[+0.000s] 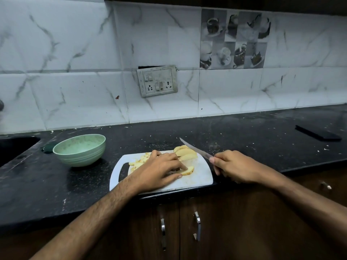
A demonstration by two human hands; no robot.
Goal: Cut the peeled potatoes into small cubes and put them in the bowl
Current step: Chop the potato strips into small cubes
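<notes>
A white cutting board (201,177) lies at the counter's front edge. On it my left hand (159,170) presses a potato slice (188,170) flat with its fingertips. Small cut potato pieces (139,161) are piled on the board's left part, partly hidden by that hand. Several larger slices (186,152) lean together at the board's far edge. My right hand (232,166) grips the handle of a knife (195,149), whose blade is raised and points up-left over the far slices. A pale green bowl (79,150) stands left of the board.
The black counter (253,136) carries scattered scraps. A dark sink (13,147) opens at the far left. A black phone (318,136) lies far right. A switch panel (157,81) sits on the tiled wall. Cabinet doors with handles (197,226) are below.
</notes>
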